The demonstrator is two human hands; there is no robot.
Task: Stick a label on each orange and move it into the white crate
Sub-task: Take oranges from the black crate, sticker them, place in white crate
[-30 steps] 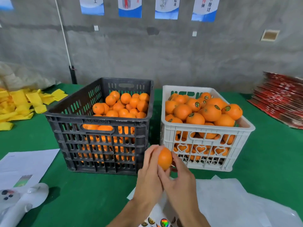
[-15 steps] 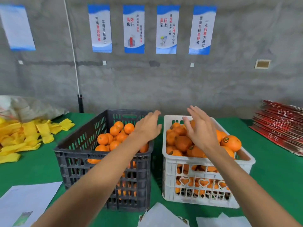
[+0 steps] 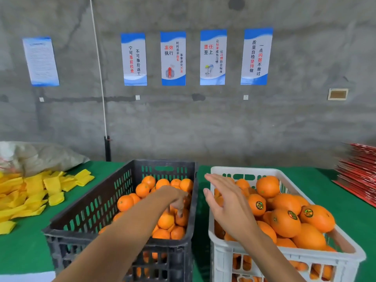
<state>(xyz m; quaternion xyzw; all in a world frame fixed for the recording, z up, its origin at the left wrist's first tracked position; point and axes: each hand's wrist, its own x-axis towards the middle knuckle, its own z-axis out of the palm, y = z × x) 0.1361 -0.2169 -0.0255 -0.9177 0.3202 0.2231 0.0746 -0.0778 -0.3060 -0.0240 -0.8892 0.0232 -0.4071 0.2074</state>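
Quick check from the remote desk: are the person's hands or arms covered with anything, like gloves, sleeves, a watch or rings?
Nothing is worn that shows. The left hand and right hand are bare, without gloves, rings or a watch. Both forearms are bare to the frame's bottom edge, with no sleeve in view.

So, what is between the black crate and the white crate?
In the head view, a narrow strip of green table cover lies between the black crate and the white crate. The open right hand hovers partly above that gap.
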